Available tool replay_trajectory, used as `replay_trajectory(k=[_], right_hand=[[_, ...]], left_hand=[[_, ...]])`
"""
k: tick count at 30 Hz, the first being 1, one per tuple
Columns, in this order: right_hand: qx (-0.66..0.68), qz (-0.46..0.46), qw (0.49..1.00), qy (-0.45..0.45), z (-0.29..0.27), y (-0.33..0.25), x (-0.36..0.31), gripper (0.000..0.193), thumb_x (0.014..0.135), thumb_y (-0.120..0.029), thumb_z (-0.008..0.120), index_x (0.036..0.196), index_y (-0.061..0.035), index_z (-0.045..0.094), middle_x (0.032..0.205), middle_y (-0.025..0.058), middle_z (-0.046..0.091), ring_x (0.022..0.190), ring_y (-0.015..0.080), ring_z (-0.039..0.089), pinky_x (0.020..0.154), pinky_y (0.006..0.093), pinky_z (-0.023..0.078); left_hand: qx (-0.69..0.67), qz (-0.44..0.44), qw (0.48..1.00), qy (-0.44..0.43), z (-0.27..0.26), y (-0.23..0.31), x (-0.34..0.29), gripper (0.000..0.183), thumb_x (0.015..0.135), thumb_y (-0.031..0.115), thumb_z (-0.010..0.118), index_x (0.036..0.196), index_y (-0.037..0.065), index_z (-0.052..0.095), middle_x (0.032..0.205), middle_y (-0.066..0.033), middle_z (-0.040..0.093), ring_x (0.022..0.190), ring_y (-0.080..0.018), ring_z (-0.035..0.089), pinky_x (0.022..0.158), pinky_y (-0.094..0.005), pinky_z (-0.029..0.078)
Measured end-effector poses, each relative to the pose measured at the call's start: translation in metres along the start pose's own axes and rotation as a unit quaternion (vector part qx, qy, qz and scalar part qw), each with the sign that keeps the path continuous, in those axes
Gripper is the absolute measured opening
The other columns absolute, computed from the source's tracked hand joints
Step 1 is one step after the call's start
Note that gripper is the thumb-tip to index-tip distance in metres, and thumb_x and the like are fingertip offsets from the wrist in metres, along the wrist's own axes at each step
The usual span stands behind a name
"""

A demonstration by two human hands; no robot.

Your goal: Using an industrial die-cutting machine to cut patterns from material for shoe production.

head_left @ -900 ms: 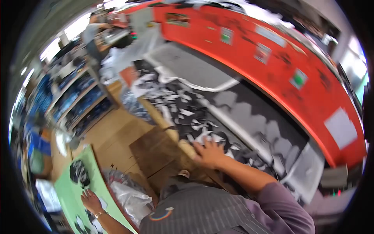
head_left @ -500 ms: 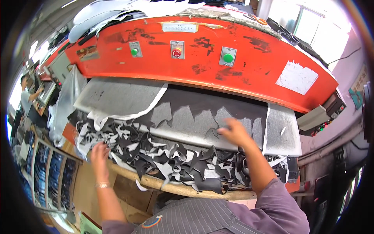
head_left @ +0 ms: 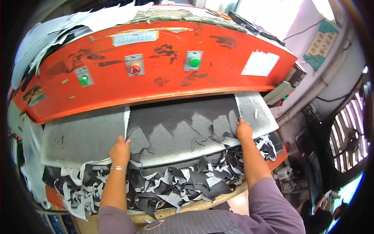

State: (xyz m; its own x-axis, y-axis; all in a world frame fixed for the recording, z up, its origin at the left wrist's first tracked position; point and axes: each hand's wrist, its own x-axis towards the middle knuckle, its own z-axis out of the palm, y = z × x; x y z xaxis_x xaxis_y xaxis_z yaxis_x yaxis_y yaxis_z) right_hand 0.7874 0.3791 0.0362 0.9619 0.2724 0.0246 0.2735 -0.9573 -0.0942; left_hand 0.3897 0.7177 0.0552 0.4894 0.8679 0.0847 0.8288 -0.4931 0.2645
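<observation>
A dark sheet of material [head_left: 175, 111] lies across a pale grey cutting pad [head_left: 85, 134]; its near edge is jagged, with angular shapes cut out of it. My left hand [head_left: 120, 152] is closed on the sheet's pale left edge, fingers pinched together. At the opposite edge my right hand [head_left: 244, 130] pinches the sheet in the same way. Both arms reach over a heap of black and white scraps [head_left: 187, 181] along the pad's near side. The far part of the sheet runs under the red machine beam.
Above the pad spans the red beam [head_left: 163, 84] with green buttons [head_left: 194, 62] and a red stop button [head_left: 134, 69]. White and dark sheets [head_left: 78, 23] are piled on top, orange-handled scissors [head_left: 220, 15] at the back. A wooden rail [head_left: 218, 201] borders the scraps. People show at lower right.
My left hand has risen from the scraps to the sheet's left edge. My right hand has moved right onto its right edge. The sheet's left side, formerly under a folded pale edge, now lies straighter.
</observation>
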Motion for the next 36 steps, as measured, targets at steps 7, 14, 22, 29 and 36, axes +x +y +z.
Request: replay_trajectory(k=[7, 14, 22, 29, 36], right_hand=[[-0.003, -0.078, 0.997, -0.001, 0.003, 0.016, -0.029, 0.037, 0.098, -0.034, 0.043, 0.131, -0.0194, 0.050, 0.103, 0.0242, 0.062, 0.090, 0.0442, 0.063, 0.081, 0.0519, 0.050], [0.102, -0.171, 0.980, 0.008, 0.009, 0.071, -0.067, 0.035, 0.097, -0.033, 0.046, 0.129, -0.0212, 0.053, 0.098, 0.0206, 0.065, 0.088, 0.0409, 0.063, 0.076, 0.0500, 0.051], [0.165, -0.319, 0.927, 0.105, -0.071, 0.130, -0.074, 0.024, 0.086, -0.025, 0.065, 0.099, -0.0056, 0.065, 0.086, 0.0128, 0.059, 0.085, 0.0323, 0.058, 0.075, 0.0414, 0.047], [0.064, -0.372, 0.926, 0.003, -0.063, 0.147, -0.076, 0.031, 0.086, -0.035, 0.064, 0.082, -0.0044, 0.065, 0.080, 0.0141, 0.062, 0.081, 0.0321, 0.062, 0.073, 0.0450, 0.049], [0.105, -0.280, 0.902, -0.310, -0.043, 0.167, -0.041, 0.034, 0.090, -0.033, 0.059, 0.095, -0.0004, 0.067, 0.085, 0.0221, 0.067, 0.084, 0.0415, 0.064, 0.078, 0.0444, 0.050]], left_hand=[[0.029, 0.038, 0.999, -0.008, -0.010, -0.059, -0.005, 0.032, 0.091, 0.037, 0.057, 0.092, 0.006, 0.051, 0.083, -0.0208, 0.064, 0.082, -0.0427, 0.062, 0.067, -0.0523, 0.046], [0.006, 0.027, 0.999, 0.034, -0.020, -0.073, -0.047, 0.028, 0.091, 0.029, 0.060, 0.088, 0.003, 0.052, 0.080, -0.0230, 0.061, 0.081, -0.0463, 0.057, 0.066, -0.0502, 0.043], [0.072, 0.022, 0.995, 0.067, -0.051, -0.041, -0.063, 0.033, 0.085, 0.019, 0.068, 0.108, -0.002, 0.057, 0.108, -0.0175, 0.057, 0.097, -0.0352, 0.056, 0.084, -0.0406, 0.044], [-0.198, 0.275, 0.941, 0.008, 0.004, 0.227, -0.048, 0.039, 0.078, 0.021, 0.072, 0.111, 0.002, 0.063, 0.116, -0.0186, 0.062, 0.108, -0.0356, 0.059, 0.093, -0.0417, 0.047], [-0.020, 0.378, 0.908, -0.179, 0.084, 0.359, -0.130, 0.062, 0.089, 0.057, 0.050, 0.143, 0.029, 0.042, 0.156, -0.0119, 0.026, 0.146, -0.0366, 0.013, 0.109, -0.0694, 0.005]])
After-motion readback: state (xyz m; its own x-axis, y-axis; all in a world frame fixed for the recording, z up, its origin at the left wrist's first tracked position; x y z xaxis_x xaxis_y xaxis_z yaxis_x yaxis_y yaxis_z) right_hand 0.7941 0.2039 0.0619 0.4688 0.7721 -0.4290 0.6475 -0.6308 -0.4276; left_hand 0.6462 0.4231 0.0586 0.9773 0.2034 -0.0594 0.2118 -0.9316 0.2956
